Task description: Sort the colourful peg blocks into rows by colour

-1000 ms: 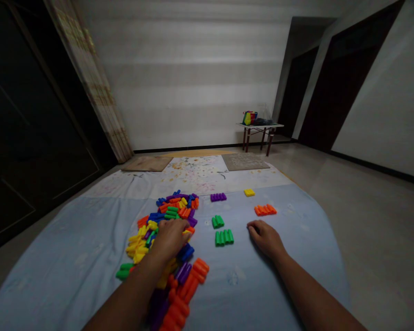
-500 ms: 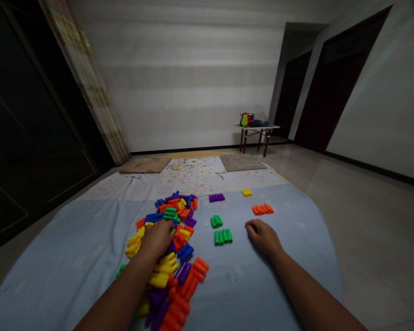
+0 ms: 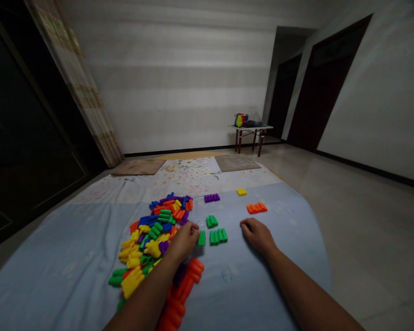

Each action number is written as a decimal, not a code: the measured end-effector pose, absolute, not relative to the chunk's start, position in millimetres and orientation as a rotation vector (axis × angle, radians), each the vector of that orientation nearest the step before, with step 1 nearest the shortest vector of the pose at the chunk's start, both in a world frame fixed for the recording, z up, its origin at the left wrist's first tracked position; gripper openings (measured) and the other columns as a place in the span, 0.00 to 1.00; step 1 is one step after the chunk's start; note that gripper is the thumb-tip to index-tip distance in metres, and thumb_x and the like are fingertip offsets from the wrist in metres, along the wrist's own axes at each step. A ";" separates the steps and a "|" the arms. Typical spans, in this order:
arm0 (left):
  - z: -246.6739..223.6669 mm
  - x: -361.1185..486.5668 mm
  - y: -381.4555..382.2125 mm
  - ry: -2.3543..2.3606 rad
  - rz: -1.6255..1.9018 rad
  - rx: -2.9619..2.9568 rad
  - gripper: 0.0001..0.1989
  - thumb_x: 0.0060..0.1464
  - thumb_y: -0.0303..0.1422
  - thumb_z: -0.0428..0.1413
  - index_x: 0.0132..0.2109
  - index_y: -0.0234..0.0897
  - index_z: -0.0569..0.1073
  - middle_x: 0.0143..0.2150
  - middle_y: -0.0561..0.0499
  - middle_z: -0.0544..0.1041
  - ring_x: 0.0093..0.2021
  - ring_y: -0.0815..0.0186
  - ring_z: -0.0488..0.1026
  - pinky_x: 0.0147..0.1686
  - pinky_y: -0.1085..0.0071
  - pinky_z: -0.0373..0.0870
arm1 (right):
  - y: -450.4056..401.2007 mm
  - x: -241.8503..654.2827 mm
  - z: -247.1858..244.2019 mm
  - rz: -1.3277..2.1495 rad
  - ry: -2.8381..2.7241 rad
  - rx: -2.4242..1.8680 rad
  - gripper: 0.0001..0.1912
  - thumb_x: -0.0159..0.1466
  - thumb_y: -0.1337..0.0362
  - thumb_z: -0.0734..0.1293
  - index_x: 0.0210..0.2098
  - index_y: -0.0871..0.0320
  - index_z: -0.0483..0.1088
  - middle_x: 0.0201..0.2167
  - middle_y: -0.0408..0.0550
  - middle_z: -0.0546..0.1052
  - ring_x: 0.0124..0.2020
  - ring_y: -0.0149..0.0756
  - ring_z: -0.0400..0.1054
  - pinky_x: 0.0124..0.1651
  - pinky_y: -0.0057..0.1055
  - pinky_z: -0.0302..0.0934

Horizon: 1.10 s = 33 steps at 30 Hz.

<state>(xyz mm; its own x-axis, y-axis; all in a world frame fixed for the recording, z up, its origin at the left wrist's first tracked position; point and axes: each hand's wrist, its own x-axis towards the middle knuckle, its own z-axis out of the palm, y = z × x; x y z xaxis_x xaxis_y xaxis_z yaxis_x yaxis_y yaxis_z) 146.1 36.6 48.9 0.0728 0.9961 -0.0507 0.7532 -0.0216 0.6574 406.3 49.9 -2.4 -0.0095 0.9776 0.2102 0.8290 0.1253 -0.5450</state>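
My left hand (image 3: 186,240) is closed on a small green plastic block (image 3: 201,238), partly hidden by the fingers, at the right side of a heap of mixed-colour blocks (image 3: 154,232). Just right of it lie a row of green blocks (image 3: 218,236) and a smaller green group (image 3: 211,221). My right hand (image 3: 258,235) rests on the cloth with its fingers curled in; whether anything is inside them is hidden. Beyond it sits an orange row (image 3: 257,208). Farther back are a purple row (image 3: 212,197) and a yellow piece (image 3: 241,192).
A pale blue cloth (image 3: 262,289) covers the rounded table. Two flat mats, one brown (image 3: 140,167) and one grey (image 3: 237,162), lie at its far edge. Against the back wall, a small table (image 3: 251,127) carries a colourful bag (image 3: 241,120).
My left hand has moved right, out of the heap, and now has a green block at its fingertips. My right hand stays in about the same place. The view has shifted slightly.
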 end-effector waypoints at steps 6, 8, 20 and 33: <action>48.9 152.2 33.4 1.787 0.453 2.001 0.10 0.51 0.30 0.47 0.39 0.34 0.70 0.39 0.45 0.75 0.42 0.63 0.70 0.42 0.69 0.62 | 49.7 407.0 -2.2 0.375 -1.874 -1.723 0.13 0.61 0.62 0.58 0.38 0.54 0.72 0.38 0.46 0.75 0.40 0.33 0.69 0.44 0.28 0.58; 53.2 148.4 34.7 1.769 0.410 2.048 0.13 0.51 0.32 0.48 0.43 0.34 0.70 0.44 0.43 0.74 0.45 0.62 0.70 0.45 0.68 0.62 | 50.2 407.2 -2.2 0.385 -1.870 -1.729 0.13 0.60 0.62 0.58 0.39 0.54 0.72 0.38 0.46 0.76 0.40 0.33 0.69 0.44 0.28 0.58; 50.2 134.5 42.8 1.558 0.223 2.087 0.26 0.41 0.32 0.55 0.52 0.38 0.67 0.49 0.47 0.72 0.47 0.62 0.69 0.46 0.71 0.64 | 50.9 407.3 -0.8 0.412 -1.866 -1.728 0.12 0.61 0.62 0.58 0.39 0.54 0.72 0.38 0.46 0.75 0.40 0.33 0.68 0.44 0.27 0.57; 61.4 163.0 41.2 1.573 0.237 2.065 0.25 0.42 0.30 0.55 0.51 0.37 0.66 0.48 0.46 0.72 0.47 0.61 0.69 0.45 0.70 0.64 | 51.4 408.2 -1.8 0.418 -1.866 -1.698 0.12 0.61 0.62 0.58 0.38 0.54 0.72 0.37 0.46 0.76 0.39 0.33 0.68 0.43 0.27 0.57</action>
<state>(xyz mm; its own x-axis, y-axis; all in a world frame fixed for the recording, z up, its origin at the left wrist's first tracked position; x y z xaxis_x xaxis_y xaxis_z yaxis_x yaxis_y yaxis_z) 163.0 41.2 61.4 0.3070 0.9357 -0.1737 0.8431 -0.1827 0.5058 408.2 51.4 -1.8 -0.0253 0.9788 0.2033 0.7984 0.1422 -0.5851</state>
